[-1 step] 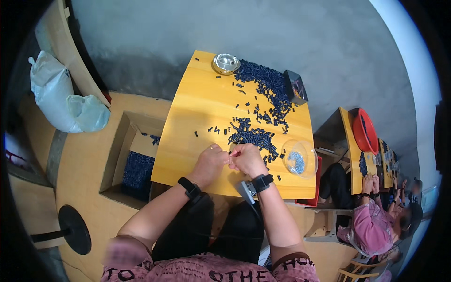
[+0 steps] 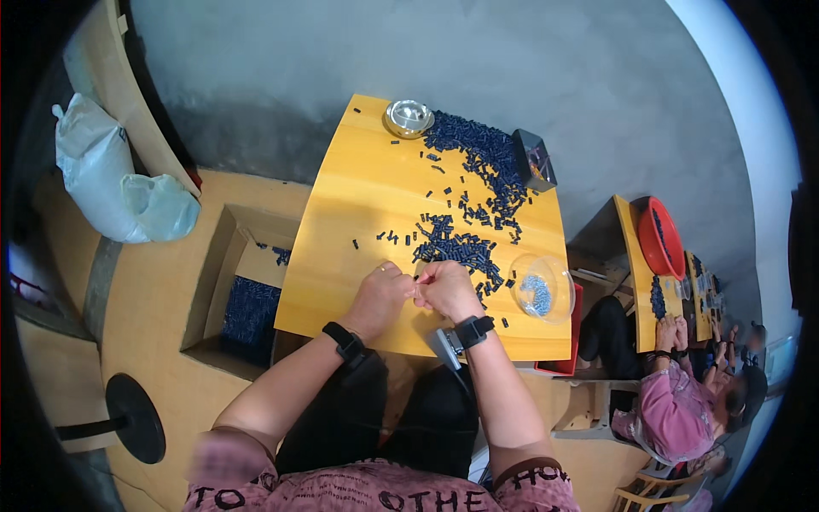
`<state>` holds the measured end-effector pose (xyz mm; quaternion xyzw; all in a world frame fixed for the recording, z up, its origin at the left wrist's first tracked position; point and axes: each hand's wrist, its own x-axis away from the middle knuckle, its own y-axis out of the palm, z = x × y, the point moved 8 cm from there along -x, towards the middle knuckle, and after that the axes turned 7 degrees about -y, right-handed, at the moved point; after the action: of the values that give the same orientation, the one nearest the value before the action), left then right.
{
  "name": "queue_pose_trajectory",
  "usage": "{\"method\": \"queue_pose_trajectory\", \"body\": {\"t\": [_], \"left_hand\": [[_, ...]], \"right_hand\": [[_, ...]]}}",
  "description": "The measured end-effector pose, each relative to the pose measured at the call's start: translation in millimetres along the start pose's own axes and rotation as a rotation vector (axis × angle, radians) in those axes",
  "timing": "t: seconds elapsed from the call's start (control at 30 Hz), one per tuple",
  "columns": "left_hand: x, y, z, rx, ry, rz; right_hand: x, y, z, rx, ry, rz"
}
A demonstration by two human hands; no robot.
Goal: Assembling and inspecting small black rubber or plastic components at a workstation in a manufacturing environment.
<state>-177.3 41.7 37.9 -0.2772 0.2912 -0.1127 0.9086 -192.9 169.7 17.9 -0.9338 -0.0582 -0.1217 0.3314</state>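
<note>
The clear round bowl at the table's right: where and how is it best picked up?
Probably by the near rim of the bowl, coming from the person's side: it looks round and open-topped, and the bluish pieces inside suggest keeping it level. Loose black pieces lie close on its left.

A small dark piece (image 2: 416, 277), mostly hidden, is pinched where the fingertips of the left hand (image 2: 380, 299) and right hand (image 2: 449, 288) meet. Just beyond, similar short, dark pieces (image 2: 456, 247) lie in a loose heap, jumbled at many angles, some overlapping.
</note>
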Motion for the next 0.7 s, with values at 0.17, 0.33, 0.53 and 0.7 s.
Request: {"method": "queue_pose_trajectory", "body": {"t": [0.17, 0.33, 0.53, 0.7], "left_hand": [[4, -6, -6, 0.139, -0.057, 0.104], [39, -48, -36, 0.43, -0.481, 0.189], [121, -146, -70, 0.658, -0.766, 0.423], [192, -180, -142, 0.421, -0.946, 0.484]], "right_hand": [[14, -4, -7, -0.017, -0.163, 0.056], [54, -33, 11, -0.413, -0.237, 0.279], [114, -68, 49, -0.402, -0.196, 0.363], [135, -49, 66, -0.471, -0.197, 0.383]]}}
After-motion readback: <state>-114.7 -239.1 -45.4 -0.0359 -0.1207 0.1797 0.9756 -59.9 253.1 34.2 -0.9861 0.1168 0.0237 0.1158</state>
